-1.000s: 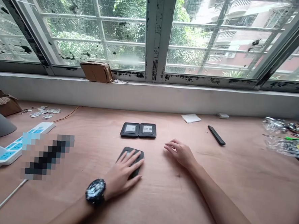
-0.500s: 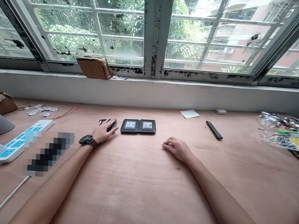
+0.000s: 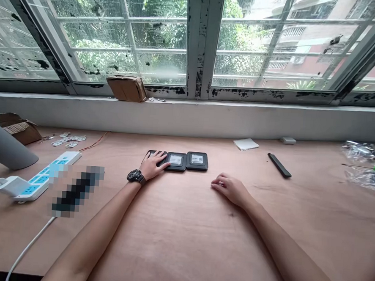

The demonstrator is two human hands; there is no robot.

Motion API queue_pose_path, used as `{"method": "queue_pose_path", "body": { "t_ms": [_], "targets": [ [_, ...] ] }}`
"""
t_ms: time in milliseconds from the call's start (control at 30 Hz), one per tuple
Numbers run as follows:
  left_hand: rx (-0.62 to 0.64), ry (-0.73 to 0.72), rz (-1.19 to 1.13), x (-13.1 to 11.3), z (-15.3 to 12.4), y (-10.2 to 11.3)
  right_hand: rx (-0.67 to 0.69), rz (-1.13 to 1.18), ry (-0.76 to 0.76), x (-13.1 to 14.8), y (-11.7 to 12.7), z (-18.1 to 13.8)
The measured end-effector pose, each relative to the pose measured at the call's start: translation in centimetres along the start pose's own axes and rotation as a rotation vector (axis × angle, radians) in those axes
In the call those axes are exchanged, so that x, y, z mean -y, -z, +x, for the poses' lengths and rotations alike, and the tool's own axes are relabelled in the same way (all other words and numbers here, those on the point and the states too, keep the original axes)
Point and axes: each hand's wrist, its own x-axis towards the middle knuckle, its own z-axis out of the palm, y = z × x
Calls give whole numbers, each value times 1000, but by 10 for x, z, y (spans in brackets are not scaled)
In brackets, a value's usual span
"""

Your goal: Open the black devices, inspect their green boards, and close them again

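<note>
So: L hand (image 3: 152, 165) on black unit (image 3: 150, 154), R hand (image 3: 230, 190) on plywood desk (image 3: 181, 242).

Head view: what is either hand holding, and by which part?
The left hand covers the top of the leftmost black device, no grip visible; the right hand holds nothing.

On the plywood workbench (image 3: 181, 246), far centre: two square devices (image 3: 186, 160) side by side, a third device (image 3: 155, 154) just left of them, under the left hand (image 3: 152, 164). Right hand (image 3: 230, 190) on the bench, nearer and right of the row. To the left, a power strip (image 3: 42, 177), with small parts (image 3: 68, 141) and a cardboard box (image 3: 15, 128) beyond. To the right, a notepad (image 3: 246, 144), a slim bar (image 3: 279, 165) and plastic bags (image 3: 366, 179). Behind the bench, on the window sill (image 3: 190, 101), a cardboard parcel (image 3: 127, 89).
</note>
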Motion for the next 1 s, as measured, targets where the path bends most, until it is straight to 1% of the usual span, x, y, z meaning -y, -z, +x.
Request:
{"method": "queue_pose_path", "body": {
  "t_ms": [133, 267, 333, 400, 467, 533, 600, 700, 733, 800, 933, 1000],
  "targets": [
    [-24, 20, -6, -16, -6, -5, 4, 2, 12, 2, -1, -1],
    [-35, 8, -28, -23, -7, -2, 9, 12, 24, 11, 0, -3],
    [-49, -3, -41, -28, -4, 0, 15, 17, 33, 13, 0, -4],
    [-66, -40, -54, -39, 5, 1, 0, 12, 29, 12, 0, -3],
    [-63, -121, -65, -57, 18, -2, -61, -6, -12, 7, 0, -1],
    [-32, -227, -77, -80, 33, -9, -168, -39, -89, 0, 3, 1],
    [-5, -302, -83, -102, 44, -17, -290, -68, -171, -8, 7, 2],
    [0, -367, -81, -124, 45, -22, -456, -74, -241, -17, 12, 2],
    [-7, -390, -77, -128, 40, -22, -503, -68, -248, -19, 13, 2],
    [-28, -459, -67, -134, 21, -18, -580, -50, -250, -20, 13, 2],
    [-85, -562, -122, -138, -44, -6, -664, -15, -231, -16, 11, 3],
    [-124, -581, -147, -138, -77, 2, -682, 2, -210, -12, 10, 4]
  ]
}}
